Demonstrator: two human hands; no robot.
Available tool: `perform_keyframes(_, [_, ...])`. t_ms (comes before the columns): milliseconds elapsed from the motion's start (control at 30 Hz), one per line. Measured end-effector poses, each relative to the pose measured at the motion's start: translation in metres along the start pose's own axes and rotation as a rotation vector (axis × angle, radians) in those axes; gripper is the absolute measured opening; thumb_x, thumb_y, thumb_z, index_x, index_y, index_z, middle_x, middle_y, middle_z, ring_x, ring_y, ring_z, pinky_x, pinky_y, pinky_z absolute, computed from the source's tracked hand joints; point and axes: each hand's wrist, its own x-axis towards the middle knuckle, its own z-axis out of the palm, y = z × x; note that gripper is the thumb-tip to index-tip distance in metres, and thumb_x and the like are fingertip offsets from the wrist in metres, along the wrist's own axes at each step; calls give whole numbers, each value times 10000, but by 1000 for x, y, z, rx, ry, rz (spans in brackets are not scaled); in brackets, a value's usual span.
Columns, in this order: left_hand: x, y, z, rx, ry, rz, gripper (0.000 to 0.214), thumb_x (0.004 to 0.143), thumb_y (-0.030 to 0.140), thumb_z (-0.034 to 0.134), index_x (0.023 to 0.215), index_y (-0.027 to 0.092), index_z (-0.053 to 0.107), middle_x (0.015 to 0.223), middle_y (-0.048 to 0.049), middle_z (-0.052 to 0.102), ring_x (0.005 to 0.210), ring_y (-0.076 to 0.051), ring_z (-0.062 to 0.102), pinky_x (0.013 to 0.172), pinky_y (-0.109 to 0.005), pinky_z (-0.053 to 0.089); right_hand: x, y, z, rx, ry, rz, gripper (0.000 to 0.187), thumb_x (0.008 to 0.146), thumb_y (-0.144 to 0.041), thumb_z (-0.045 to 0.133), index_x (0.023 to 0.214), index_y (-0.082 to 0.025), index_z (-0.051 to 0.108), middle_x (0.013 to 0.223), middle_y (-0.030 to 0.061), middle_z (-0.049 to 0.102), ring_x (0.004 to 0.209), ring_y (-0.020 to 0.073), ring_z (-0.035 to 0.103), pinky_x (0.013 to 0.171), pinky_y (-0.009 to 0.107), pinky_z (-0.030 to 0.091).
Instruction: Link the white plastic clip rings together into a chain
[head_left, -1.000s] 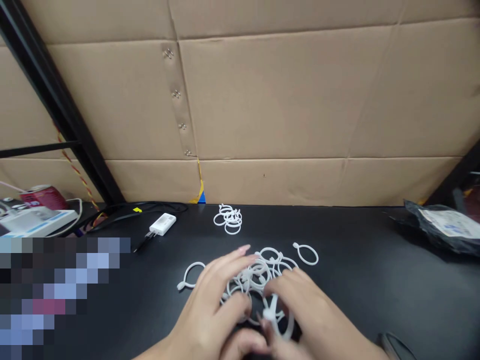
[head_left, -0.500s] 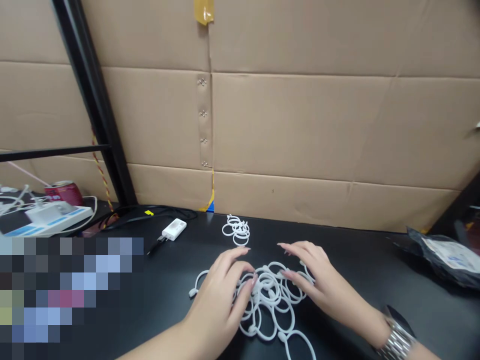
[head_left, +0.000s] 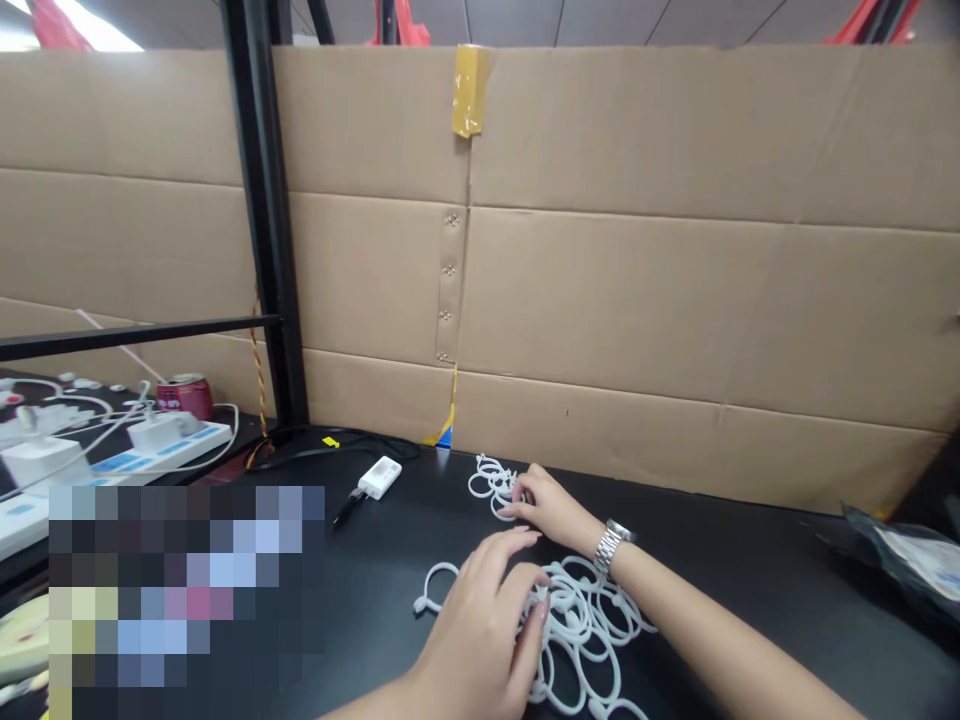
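Observation:
A large heap of white loops (head_left: 589, 640), each with a small knob, lies on the black table in front of me. My left hand (head_left: 487, 610) is over the heap's left side, palm down. Its fingers are curved and apart, with thumb and forefinger at the loops' edge. Farther back is a small cluster of white loops (head_left: 491, 482). My right hand (head_left: 551, 505) reaches across to it, its fingers curled and pinched at the cluster's right side, partly hiding it. One loop (head_left: 439, 590) sticks out left of my left hand.
A white charger (head_left: 380, 478) with a black plug lies left of the small cluster. Farther left are a power strip (head_left: 180, 450) and a red can (head_left: 185, 397). Cardboard (head_left: 637, 300) walls off the back. A black plastic package (head_left: 900, 560) lies at right.
My right hand has left the large heap and reached back to the small cluster, its fingers closing there. My left hand stays by the heap. The view has tilted up and shifted left.

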Motion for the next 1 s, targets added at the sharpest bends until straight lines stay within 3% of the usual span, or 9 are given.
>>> perform_keyframes(67, [1,0,0,-1,6,8,205,846,93,471,1011,167,565,1212,-154,532,1198,-280,489,949,-452,465,-9,0,-2,6,10,6,252,905,-296,561,1119,-163,564,1126,68,595,924,208,611,775,408,516])
perform_keyframes(167, [1,-1,-1,7,24,7,224,837,89,473,1023,181,557,1219,-140,536,1198,-274,493,950,-445,467,-30,1,-11,47,43,19,147,866,-305,601,863,-160,620,946,29,590,821,178,582,745,358,484])
perform_keyframes(267, [0,-3,1,26,57,-4,254,812,82,488,1028,201,549,1215,-121,550,1163,-268,528,924,-428,493,-53,5,-23,140,90,38,208,821,-330,633,685,-182,580,797,-14,509,723,154,518,692,303,437])
perform_keyframes(567, [-5,-10,14,48,79,-21,308,860,147,495,1157,222,531,1234,-103,558,1157,-247,548,931,-387,507,-102,31,-51,689,232,219,311,923,-455,406,731,-214,445,608,-75,293,494,102,285,525,255,363])
perform_keyframes(667, [-5,-9,12,23,61,-32,345,888,203,511,1231,237,497,1259,-92,555,1169,-245,543,947,-386,495,-112,21,-52,830,244,226,293,917,-451,421,754,-211,453,648,-59,333,506,96,278,538,256,379])
perform_keyframes(767, [-2,-7,5,-109,-11,-48,293,914,245,507,1205,269,498,1157,-44,631,1062,-197,619,884,-296,534,-121,-2,-47,896,230,212,274,879,-455,503,760,-208,498,650,-48,396,518,99,346,518,239,381])
perform_keyframes(833, [0,-7,2,-223,-39,-68,258,943,258,464,1198,287,491,1055,-10,679,943,-156,671,809,-228,552,-127,-20,-43,806,203,129,242,869,-420,545,744,-214,535,630,-45,435,515,105,397,481,220,374])
perform_keyframes(900, [-1,-6,1,-284,-38,-60,256,957,296,445,1210,292,482,1008,3,695,883,-140,687,781,-203,549,-135,-37,-39,474,234,-87,192,896,-321,535,745,-212,582,706,-4,527,640,138,513,586,246,445])
perform_keyframes(1000, [-4,-5,1,-272,16,-53,247,952,366,457,1179,280,503,981,3,700,859,-139,688,768,-193,535,-147,-54,-38,61,278,-378,137,905,-237,531,814,-214,631,672,14,574,628,151,526,565,245,462])
